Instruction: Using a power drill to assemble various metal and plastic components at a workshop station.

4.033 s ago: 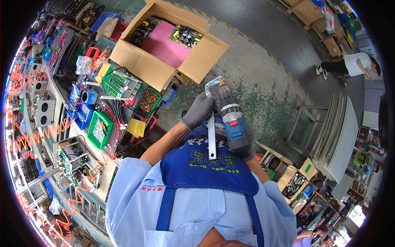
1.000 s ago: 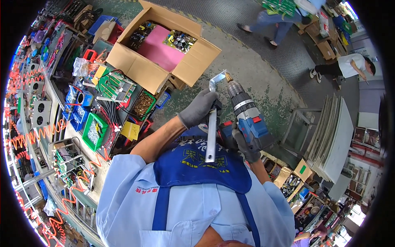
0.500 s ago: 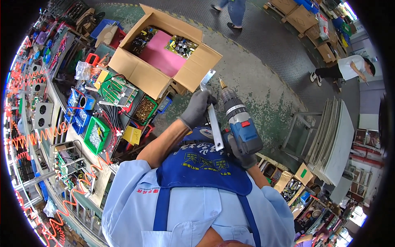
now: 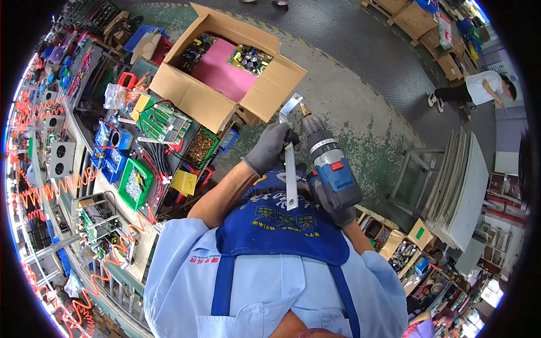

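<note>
Step in hand: drill bit set against the bent upper end of the metal bracket [image 4: 290, 163], held in the air above the lap.
Left hand [image 4: 269, 147]: gloved, clamped round the bracket.
Right hand [image 4: 337, 213]: wrapped round the blue drill [image 4: 329, 166] grip.
Next move: likely needs the bracket held steady and the bit square to it.

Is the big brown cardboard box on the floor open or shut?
Open. The brown cardboard box has its flaps spread outward, and inside it a pink sheet and green circuit boards are visible.

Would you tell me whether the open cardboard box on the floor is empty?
No, the cardboard box holds a pink sheet and circuit boards with parts on them.
</note>
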Action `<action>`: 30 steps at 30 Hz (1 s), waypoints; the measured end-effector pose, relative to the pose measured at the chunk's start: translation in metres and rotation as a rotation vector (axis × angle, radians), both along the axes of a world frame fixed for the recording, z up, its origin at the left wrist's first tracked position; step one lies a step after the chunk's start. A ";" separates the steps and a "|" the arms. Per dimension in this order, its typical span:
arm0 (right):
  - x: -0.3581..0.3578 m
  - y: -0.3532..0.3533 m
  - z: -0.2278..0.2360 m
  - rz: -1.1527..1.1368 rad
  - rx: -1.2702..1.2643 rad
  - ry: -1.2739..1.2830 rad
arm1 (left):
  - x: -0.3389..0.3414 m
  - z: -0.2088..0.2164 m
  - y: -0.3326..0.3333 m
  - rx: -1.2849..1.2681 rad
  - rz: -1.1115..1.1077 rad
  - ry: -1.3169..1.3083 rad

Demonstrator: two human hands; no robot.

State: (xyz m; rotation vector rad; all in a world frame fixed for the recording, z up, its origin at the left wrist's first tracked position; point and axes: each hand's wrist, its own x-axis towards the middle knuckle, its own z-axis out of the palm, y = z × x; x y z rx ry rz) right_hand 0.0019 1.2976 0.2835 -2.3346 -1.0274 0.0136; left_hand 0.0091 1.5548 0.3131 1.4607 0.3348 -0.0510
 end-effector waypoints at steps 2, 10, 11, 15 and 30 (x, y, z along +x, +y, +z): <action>-0.003 0.000 -0.002 0.000 0.014 -0.054 | -0.003 -0.006 -0.003 0.080 -0.028 -0.103; 0.004 0.016 0.035 0.035 0.167 0.053 | -0.001 0.021 -0.028 -0.130 0.012 0.167; 0.004 0.018 0.038 0.020 0.256 0.159 | -0.001 0.010 -0.030 -0.131 0.015 0.166; -0.001 0.022 0.025 -0.161 0.468 0.503 | 0.005 -0.007 -0.035 0.166 0.148 -0.048; 0.007 0.012 0.032 -0.263 0.586 0.961 | 0.051 -0.021 0.014 0.329 0.184 -0.054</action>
